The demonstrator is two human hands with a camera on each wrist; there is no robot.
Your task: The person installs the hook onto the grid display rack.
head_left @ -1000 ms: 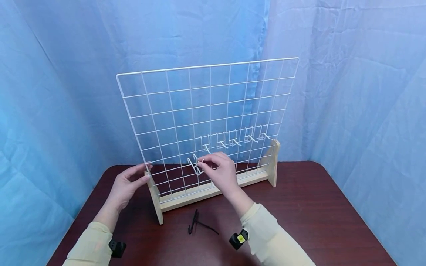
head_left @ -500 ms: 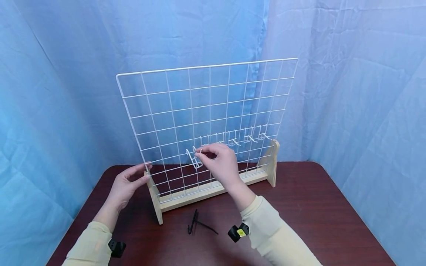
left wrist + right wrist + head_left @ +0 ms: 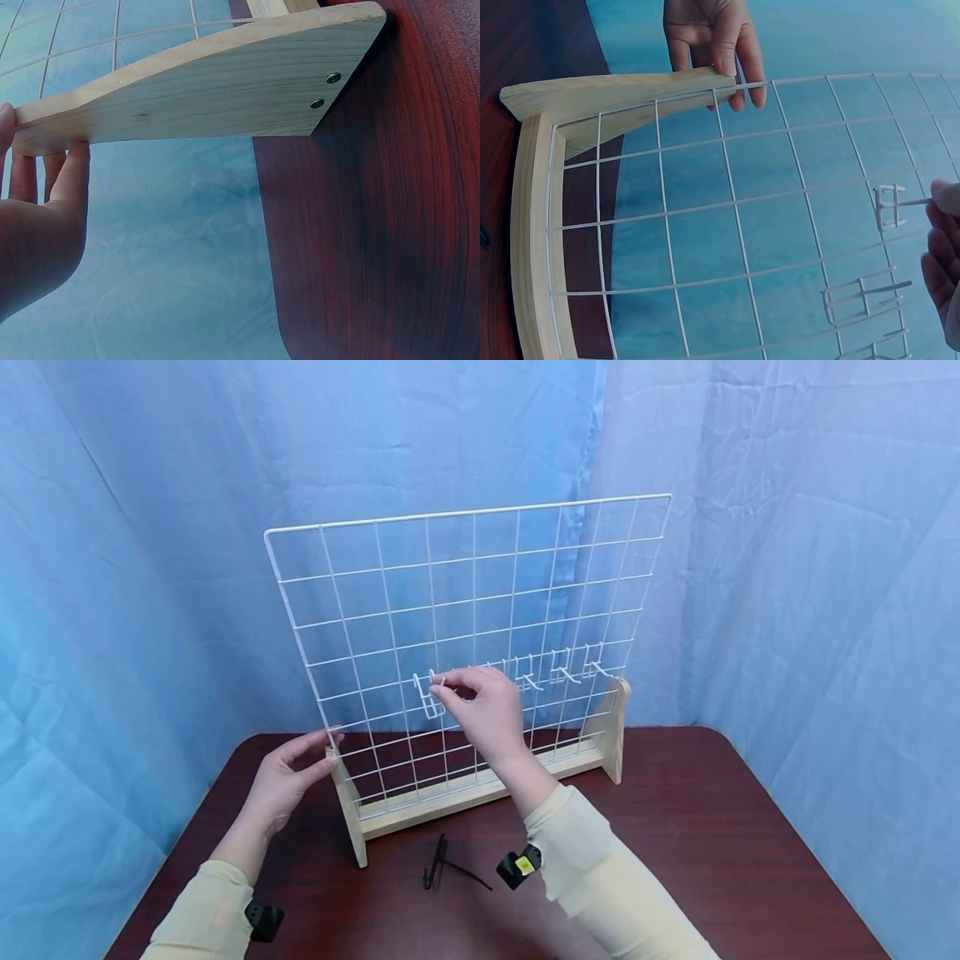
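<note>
My right hand [image 3: 487,714] pinches the prong of a white wire hook [image 3: 428,702] between thumb and fingertips, in front of a white wire grid panel [image 3: 472,511]. In the right wrist view the held hook [image 3: 880,208] lies close against the grid wires; whether it is caught on one I cannot tell. My left hand [image 3: 288,781] grips the top of the left wooden side support [image 3: 349,814], thumb on the near side and fingers behind. Several more white hooks [image 3: 529,682] hang in a row on the grid, some hidden behind my right hand.
A black hook [image 3: 439,862] lies on the dark red-brown table [image 3: 720,843] in front of the stand. The grid stands on a wooden base bar [image 3: 427,810] with a right side support [image 3: 617,735]. Blue curtains [image 3: 787,568] hang behind and at both sides.
My right hand has raised the held white hook along the grid and shifted slightly left. The left hand stays on the side support, and the black hook has not moved.
</note>
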